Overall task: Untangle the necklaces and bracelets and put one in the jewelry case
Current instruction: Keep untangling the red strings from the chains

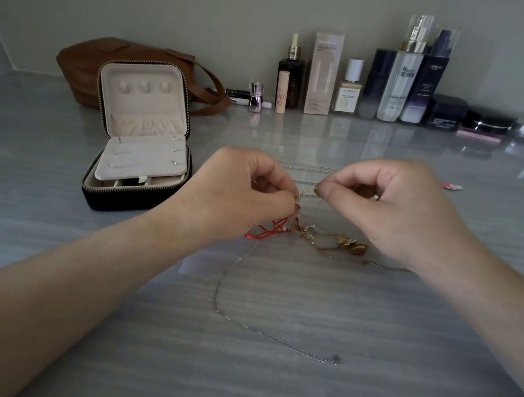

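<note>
Red cord: a red string bracelet (271,229) lies knotted into the tangle on the grey worktop (291,392), just below the left hand.
Tangle: gold-coloured pieces (346,244) sit beside the red cord, touching it, with fine chains running up to both hands.
Silver chain: a thin silver necklace (225,292) trails from the knot toward the near edge, its clasp end lying free.
Left hand: the left hand (237,194) has its fingers (283,195) pinched closed on a strand at the top of the tangle.
Right hand: the right hand (399,210) has thumb and forefinger pressed together on a fine chain, close to the left pinch; which chain it is I cannot tell.
Jewelry case: the jewelry case (137,161) stands open, well left of the hands, with no necklace or bracelet visible in it.
Step in hand: probably teasing one strand out of the knot.
Doing it well: keep the two pinches near each other, ease loops apart rather than tug, and let the loose silver end feed through slack.
Risk: hard pulling would likely tighten the knot or snap a fine link.
</note>
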`<state>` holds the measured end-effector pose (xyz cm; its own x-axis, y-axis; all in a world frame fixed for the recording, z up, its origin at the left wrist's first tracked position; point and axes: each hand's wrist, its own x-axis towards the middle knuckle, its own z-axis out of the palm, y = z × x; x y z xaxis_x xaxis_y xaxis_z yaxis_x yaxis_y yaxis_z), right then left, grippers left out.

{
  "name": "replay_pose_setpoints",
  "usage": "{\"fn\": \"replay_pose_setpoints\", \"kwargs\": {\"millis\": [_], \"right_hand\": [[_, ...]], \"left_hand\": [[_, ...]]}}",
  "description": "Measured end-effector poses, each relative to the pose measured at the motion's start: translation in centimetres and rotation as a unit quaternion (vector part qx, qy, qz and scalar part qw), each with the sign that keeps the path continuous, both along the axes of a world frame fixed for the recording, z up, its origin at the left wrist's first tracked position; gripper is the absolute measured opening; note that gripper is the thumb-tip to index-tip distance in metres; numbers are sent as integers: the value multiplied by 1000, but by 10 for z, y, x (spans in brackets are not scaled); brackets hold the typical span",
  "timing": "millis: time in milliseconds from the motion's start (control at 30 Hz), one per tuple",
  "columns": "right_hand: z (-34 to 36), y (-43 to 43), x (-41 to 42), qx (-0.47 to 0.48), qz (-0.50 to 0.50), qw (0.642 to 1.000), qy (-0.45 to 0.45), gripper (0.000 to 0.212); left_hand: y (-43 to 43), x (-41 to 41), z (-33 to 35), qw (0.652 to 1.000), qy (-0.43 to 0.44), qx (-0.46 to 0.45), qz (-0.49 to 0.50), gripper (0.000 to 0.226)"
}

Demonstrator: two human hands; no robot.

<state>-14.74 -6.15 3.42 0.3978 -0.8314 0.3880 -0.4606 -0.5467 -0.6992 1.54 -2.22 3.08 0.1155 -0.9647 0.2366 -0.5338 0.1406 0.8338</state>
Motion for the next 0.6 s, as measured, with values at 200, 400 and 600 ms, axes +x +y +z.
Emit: {"fn": "replay_pose_setpoints", "kwargs": {"millis": [200,400,600], "right_hand": [[0,1,1,134,6,989,-58,22],[-2,-4,0,167,24,982,-83,22],[-6,-6,2,80,4,996,-37,13]], "left_hand": [[-1,2,0,1000,-10,0,2,20],[0,2,2,1000,15,8,10,25],[0,1,1,997,70,46,0,15]]}}
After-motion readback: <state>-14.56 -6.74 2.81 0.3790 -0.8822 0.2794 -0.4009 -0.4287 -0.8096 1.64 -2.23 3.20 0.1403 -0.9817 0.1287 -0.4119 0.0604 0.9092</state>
